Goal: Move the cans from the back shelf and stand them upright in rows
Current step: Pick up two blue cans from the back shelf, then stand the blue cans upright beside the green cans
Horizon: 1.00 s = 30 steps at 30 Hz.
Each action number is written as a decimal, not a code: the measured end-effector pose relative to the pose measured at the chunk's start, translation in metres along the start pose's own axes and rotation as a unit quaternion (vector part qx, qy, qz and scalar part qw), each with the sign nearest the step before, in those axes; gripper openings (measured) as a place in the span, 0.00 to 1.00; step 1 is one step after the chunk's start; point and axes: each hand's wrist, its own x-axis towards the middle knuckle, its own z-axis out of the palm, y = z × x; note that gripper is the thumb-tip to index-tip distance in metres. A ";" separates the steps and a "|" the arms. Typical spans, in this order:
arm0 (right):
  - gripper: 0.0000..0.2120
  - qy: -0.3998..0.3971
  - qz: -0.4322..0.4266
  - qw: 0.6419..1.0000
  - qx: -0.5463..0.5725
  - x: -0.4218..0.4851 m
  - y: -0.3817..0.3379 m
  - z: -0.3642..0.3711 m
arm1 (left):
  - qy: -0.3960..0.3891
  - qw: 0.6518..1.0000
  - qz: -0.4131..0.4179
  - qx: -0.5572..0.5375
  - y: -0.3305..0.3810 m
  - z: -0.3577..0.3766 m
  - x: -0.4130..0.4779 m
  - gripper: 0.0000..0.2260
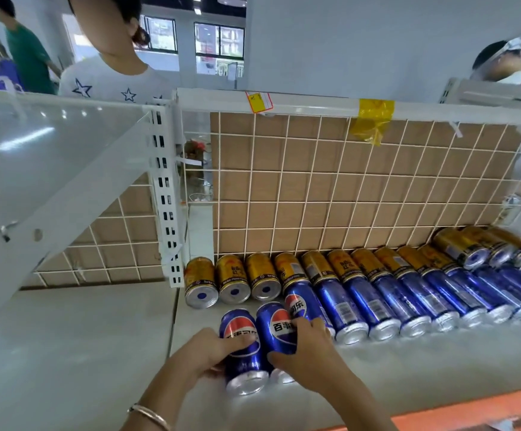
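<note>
On a white shelf, a row of gold cans stands against the wire-grid back, with a row of blue Pepsi cans in front of it running to the right. My left hand grips one blue Pepsi can at the front left. My right hand is closed on a second blue Pepsi can right beside it. Both held cans touch each other and stand slightly nearer to me than the blue row.
A wire grid with a cardboard backing closes the back of the shelf. A slotted white upright post and a slanted white shelf stand at left. The orange front edge runs at lower right. People stand behind the shelving.
</note>
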 end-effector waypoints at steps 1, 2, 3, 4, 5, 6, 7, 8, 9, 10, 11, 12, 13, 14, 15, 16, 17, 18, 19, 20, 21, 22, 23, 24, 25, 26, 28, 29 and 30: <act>0.32 -0.011 -0.002 1.000 0.004 -0.001 0.004 -0.001 | -0.009 1.000 -0.004 0.013 -0.002 0.000 -0.003 0.27; 0.31 -0.023 -0.002 1.000 0.010 -0.001 0.009 -0.001 | -0.019 1.000 -0.009 0.019 -0.005 0.000 -0.005 0.27; 0.28 -0.032 -0.002 0.999 0.025 -0.001 0.014 0.000 | -0.031 0.999 -0.011 0.019 -0.007 0.001 -0.007 0.30; 0.25 -0.030 0.000 0.998 0.053 -0.001 0.018 0.001 | -0.038 0.999 -0.011 0.012 -0.009 0.003 -0.009 0.34; 0.22 -0.022 0.008 0.995 0.092 -0.002 0.021 0.002 | -0.040 0.999 -0.012 0.001 -0.011 0.004 -0.010 0.37; 0.20 -0.021 0.023 0.991 0.133 -0.001 0.024 0.004 | -0.041 0.999 -0.010 -0.009 -0.012 0.005 -0.012 0.39; 0.19 -0.032 0.041 0.983 0.175 -0.001 0.025 0.006 | -0.044 0.999 -0.006 -0.021 -0.012 0.005 -0.015 0.37; 0.20 -0.048 0.058 0.974 0.214 -0.002 0.026 0.008 | -0.051 0.998 -0.002 -0.037 -0.011 0.005 -0.018 0.35; 0.22 -0.064 0.079 0.964 0.247 -0.002 0.027 0.009 | -0.060 0.996 0.002 -0.061 -0.011 0.005 -0.020 0.34; 0.25 -0.079 0.096 0.953 0.275 0.000 0.027 0.009 | -0.074 0.993 0.005 -0.090 -0.011 0.003 -0.023 0.33; 0.29 -0.099 0.107 0.944 0.296 0.000 0.028 0.008 | -0.086 0.990 0.007 -0.111 -0.012 0.002 -0.025 0.33; 0.30 -0.121 0.109 0.934 0.317 0.001 0.029 0.006 | -0.098 0.987 0.013 -0.127 -0.013 0.002 -0.027 0.30; 0.27 -0.142 0.106 0.925 0.336 0.000 0.028 0.003 | -0.104 0.986 0.021 -0.129 -0.014 0.004 -0.029 0.24; 0.20 -0.156 0.095 0.919 0.349 0.000 0.029 0.002 | -0.103 0.986 0.028 -0.131 -0.016 0.006 -0.030 0.18; 0.14 -0.166 0.089 0.914 0.359 0.000 0.031 0.001 | -0.097 0.985 0.035 -0.138 -0.019 0.008 -0.031 0.14; 0.10 -0.170 0.088 0.908 0.374 -0.001 0.032 0.001 | -0.087 0.984 0.041 -0.150 -0.021 0.010 -0.032 0.14; 0.09 -0.177 0.085 0.898 0.393 -0.004 0.030 0.000 | -0.080 0.982 0.046 -0.164 -0.024 0.010 -0.032 0.16; 0.09 -0.187 0.082 0.886 0.417 -0.004 0.031 0.003 | -0.075 0.980 0.049 -0.179 -0.025 0.011 -0.033 0.21; 0.11 -0.193 0.082 0.871 0.445 -0.005 0.030 0.004 | -0.072 0.977 0.046 -0.194 -0.027 0.011 -0.032 0.26; 0.15 -0.198 0.083 0.850 0.480 -0.006 0.029 0.006 | -0.071 0.974 0.044 -0.210 -0.029 0.011 -0.034 0.29; 0.18 -0.196 0.101 0.827 0.517 -0.008 0.027 0.007 | -0.070 0.970 0.042 -0.227 -0.029 0.012 -0.036 0.30; 0.19 -0.198 0.113 0.806 0.546 -0.009 0.027 0.008 | -0.071 0.966 0.040 -0.246 -0.031 0.013 -0.038 0.30; 0.19 -0.203 0.116 0.795 0.559 -0.011 0.027 0.007 | -0.075 0.960 0.034 -0.267 -0.032 0.015 -0.040 0.30; 0.20 -0.215 0.105 0.791 0.563 -0.010 0.029 0.006 | -0.078 0.954 0.029 -0.288 -0.034 0.017 -0.042 0.30; 0.21 -0.221 0.094 0.798 0.552 -0.012 0.029 0.003 | -0.077 0.948 0.027 -0.308 -0.035 0.018 -0.046 0.28; 0.21 -0.229 0.080 0.806 0.540 -0.012 0.030 0.002 | -0.072 0.943 0.026 -0.324 -0.037 0.018 -0.048 0.28; 0.17 -0.241 0.055 0.824 0.509 -0.014 0.030 -0.001 | -0.058 0.939 0.035 -0.336 -0.042 0.016 -0.054 0.29; 0.16 -0.237 0.047 0.836 0.492 -0.016 0.029 -0.002 | -0.045 0.940 0.043 -0.336 -0.044 0.015 -0.057 0.30; 0.17 -0.236 0.039 0.843 0.482 -0.017 0.028 -0.002 | -0.029 0.940 0.053 -0.336 -0.047 0.015 -0.061 0.30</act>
